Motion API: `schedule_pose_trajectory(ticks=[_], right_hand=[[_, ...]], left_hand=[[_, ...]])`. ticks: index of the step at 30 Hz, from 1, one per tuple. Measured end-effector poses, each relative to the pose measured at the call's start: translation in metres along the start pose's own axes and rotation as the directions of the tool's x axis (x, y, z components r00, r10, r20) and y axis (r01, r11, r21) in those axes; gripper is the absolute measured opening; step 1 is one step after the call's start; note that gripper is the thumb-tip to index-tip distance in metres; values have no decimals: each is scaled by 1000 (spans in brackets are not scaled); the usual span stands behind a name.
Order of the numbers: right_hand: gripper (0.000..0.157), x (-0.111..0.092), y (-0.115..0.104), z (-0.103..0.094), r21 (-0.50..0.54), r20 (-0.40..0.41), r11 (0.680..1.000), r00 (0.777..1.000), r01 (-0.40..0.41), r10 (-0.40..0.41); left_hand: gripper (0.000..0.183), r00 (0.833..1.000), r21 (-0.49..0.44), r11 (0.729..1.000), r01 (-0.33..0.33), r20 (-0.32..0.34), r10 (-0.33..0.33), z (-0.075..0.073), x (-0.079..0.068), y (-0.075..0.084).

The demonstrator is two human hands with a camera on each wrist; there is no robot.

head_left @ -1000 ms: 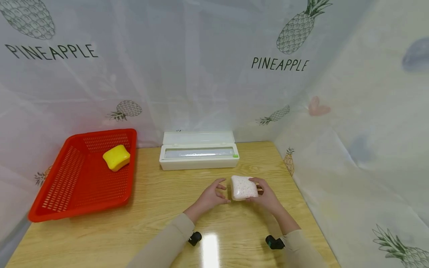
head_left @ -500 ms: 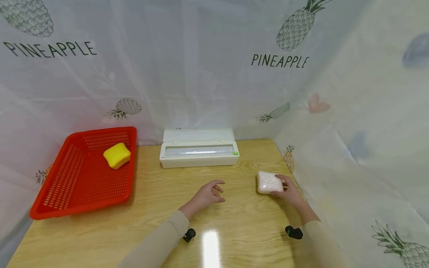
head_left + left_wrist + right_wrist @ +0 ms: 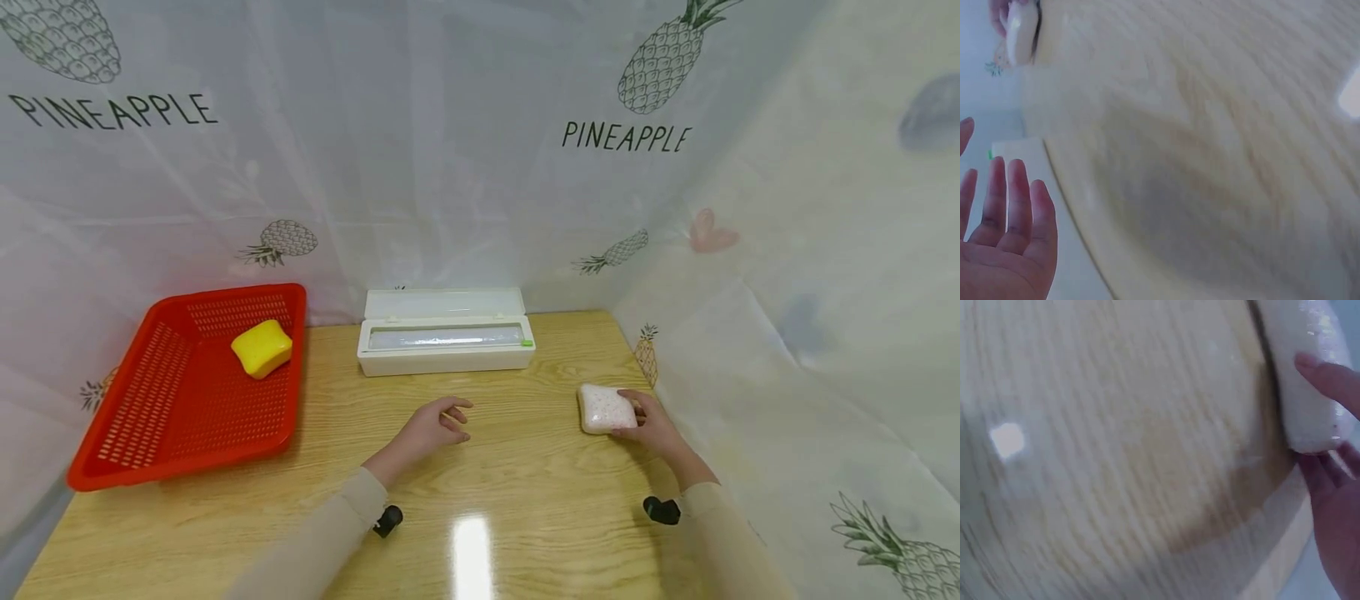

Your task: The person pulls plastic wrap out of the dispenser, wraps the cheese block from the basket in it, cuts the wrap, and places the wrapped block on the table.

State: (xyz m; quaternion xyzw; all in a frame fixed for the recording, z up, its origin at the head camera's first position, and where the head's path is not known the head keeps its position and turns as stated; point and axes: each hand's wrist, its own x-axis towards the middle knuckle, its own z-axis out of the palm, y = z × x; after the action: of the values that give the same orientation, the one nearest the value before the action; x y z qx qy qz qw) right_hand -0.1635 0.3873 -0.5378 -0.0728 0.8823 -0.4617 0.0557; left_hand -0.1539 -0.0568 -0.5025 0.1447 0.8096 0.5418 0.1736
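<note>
A white, pink-speckled block (image 3: 606,409) with rounded corners lies at the right of the table, its surface shiny like clear film. My right hand (image 3: 654,425) holds its right end, thumb on the near side and fingers on the far side. The right wrist view shows the thumb pressed to the side of the white block (image 3: 1300,403). To the left, my left hand (image 3: 429,427) hovers over the table with relaxed fingers and nothing in them. Its fingers (image 3: 1019,200) look loosely spread in the left wrist view.
A white cling film dispenser (image 3: 446,361), lid raised, stands at the back of the wooden table (image 3: 525,500). At the left sits a red plastic basket (image 3: 180,475) holding a yellow rounded block (image 3: 262,348). Pineapple-print cloth (image 3: 465,167) hangs behind and at the right.
My right hand has carried the white block rightward from the middle, then stayed nearly still over the last half second. My left hand has drawn back to the left, away from it.
</note>
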Motion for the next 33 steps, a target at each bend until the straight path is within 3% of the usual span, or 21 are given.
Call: schedule_pose_trajectory(ticks=[6,11,18,24,33], right_hand=[[82,5,-22,-7,-45,53,999,999,6,-3],[78,23,-53,1,-86,52,994,996,70,-66],[73,55,-96,16,-26,75,993,991,117,-115],[65,87,-115,35,70,56,990,990,126,-130],[62,122,-133,68,61,43,991,992,118,-120]], left_hand=[[51,997,83,997,5,-72,1,-33,-3,6],[50,991,190,982,-17,-129,42,-66,-1,9],[49,981,318,947,-38,-170,96,-105,3,15],[49,959,391,920,24,-268,89,-128,14,14],[48,960,598,801,16,-234,156,-149,42,-3]])
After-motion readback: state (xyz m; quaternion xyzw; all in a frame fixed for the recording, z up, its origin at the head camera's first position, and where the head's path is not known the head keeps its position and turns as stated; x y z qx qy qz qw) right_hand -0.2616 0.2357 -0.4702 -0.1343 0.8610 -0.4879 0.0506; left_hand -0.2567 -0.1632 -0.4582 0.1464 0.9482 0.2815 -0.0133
